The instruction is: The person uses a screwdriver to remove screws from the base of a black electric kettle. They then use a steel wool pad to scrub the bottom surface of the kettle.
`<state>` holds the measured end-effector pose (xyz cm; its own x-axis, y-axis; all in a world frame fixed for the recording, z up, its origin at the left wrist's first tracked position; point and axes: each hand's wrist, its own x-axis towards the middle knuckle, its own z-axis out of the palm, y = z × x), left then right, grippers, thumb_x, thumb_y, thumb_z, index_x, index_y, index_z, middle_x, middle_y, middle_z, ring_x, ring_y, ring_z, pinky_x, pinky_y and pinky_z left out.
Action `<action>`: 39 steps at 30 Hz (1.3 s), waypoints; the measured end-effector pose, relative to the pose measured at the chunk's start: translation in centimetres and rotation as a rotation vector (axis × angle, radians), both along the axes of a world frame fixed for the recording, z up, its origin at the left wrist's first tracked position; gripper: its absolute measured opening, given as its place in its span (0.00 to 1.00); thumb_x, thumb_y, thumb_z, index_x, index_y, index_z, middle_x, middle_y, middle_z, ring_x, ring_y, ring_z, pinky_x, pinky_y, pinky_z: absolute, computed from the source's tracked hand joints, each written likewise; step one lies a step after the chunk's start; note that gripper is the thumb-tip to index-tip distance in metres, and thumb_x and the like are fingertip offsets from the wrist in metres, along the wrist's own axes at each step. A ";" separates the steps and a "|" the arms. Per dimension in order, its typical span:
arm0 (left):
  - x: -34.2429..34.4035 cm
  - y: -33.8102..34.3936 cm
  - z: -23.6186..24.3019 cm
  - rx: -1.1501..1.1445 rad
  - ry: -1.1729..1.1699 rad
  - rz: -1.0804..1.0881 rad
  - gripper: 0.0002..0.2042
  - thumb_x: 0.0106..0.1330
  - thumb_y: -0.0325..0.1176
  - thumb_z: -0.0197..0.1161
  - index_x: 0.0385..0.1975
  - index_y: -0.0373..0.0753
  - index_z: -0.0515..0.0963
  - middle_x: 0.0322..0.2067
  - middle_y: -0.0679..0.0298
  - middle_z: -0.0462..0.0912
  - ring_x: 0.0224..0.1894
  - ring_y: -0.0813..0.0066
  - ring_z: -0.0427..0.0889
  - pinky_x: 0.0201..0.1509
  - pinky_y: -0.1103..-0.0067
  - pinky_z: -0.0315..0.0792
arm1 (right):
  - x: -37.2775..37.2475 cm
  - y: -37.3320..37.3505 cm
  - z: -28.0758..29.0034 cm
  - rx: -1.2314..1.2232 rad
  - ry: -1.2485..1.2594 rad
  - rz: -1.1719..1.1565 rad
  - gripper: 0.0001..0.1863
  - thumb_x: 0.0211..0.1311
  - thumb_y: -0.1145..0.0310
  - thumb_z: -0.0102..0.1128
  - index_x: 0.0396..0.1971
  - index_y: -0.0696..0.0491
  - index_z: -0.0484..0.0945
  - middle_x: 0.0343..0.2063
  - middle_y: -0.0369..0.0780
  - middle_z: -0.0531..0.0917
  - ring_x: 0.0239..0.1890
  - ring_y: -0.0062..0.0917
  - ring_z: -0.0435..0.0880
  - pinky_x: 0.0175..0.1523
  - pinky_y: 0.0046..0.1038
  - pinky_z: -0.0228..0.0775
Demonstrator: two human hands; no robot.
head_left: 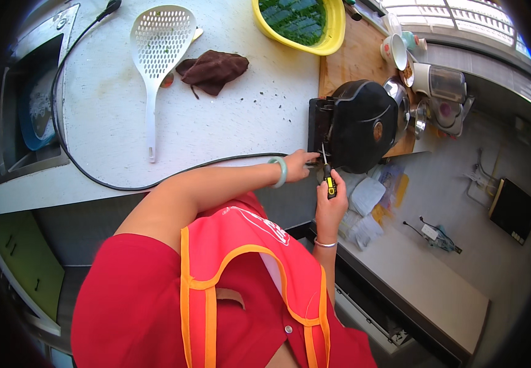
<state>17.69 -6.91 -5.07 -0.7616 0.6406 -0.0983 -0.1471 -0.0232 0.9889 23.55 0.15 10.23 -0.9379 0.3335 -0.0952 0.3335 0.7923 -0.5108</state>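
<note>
My right hand is closed round the yellow and black handle of a screwdriver. Its thin metal shaft points up at the hinge side of a black, round-lidded electric appliance, perhaps a griddle. At the appliance's near left corner, my left hand has its fingers stretched out, touching the corner where the black power cord comes in. Whatever the screwdriver's tip meets is too small to make out. The appliance stands at the counter's near right, partly on a wooden board.
On the white counter lie a white slotted scoop, a dark brown cloth and small dark crumbs. A yellow basin holds greens in water. At left is a sink. Bowls and a clear-sided container stand beyond the appliance.
</note>
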 end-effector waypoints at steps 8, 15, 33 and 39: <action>-1.3 2.1 1.2 0.015 0.020 -0.001 0.29 0.52 0.24 0.56 0.57 0.31 0.60 0.43 0.45 0.71 0.48 0.50 0.69 0.55 0.68 0.66 | -2.7 0.2 0.6 0.278 -0.013 0.201 0.16 0.57 0.72 0.54 0.45 0.61 0.72 0.38 0.50 0.79 0.38 0.39 0.79 0.44 0.33 0.70; -1.8 2.4 0.4 0.061 0.057 -0.006 0.29 0.51 0.23 0.56 0.57 0.31 0.60 0.39 0.47 0.70 0.44 0.52 0.71 0.51 0.69 0.67 | -5.5 0.5 1.8 0.272 -0.207 0.208 0.15 0.57 0.71 0.53 0.42 0.62 0.73 0.28 0.50 0.80 0.29 0.42 0.79 0.37 0.37 0.71; -2.1 2.1 0.7 0.062 -0.020 -0.049 0.30 0.52 0.22 0.56 0.58 0.31 0.58 0.45 0.47 0.66 0.47 0.52 0.72 0.55 0.70 0.67 | -3.2 2.1 0.3 -0.680 -0.093 -0.435 0.17 0.63 0.72 0.46 0.51 0.61 0.66 0.33 0.41 0.79 0.11 0.11 0.60 0.18 0.21 0.72; -1.8 2.4 0.2 0.055 0.001 -0.043 0.30 0.52 0.22 0.56 0.58 0.32 0.58 0.44 0.47 0.67 0.47 0.53 0.72 0.54 0.71 0.68 | -1.4 2.0 -1.3 -0.942 0.028 -0.576 0.18 0.65 0.69 0.43 0.52 0.59 0.64 0.43 0.44 0.78 0.13 0.11 0.62 0.22 0.21 0.73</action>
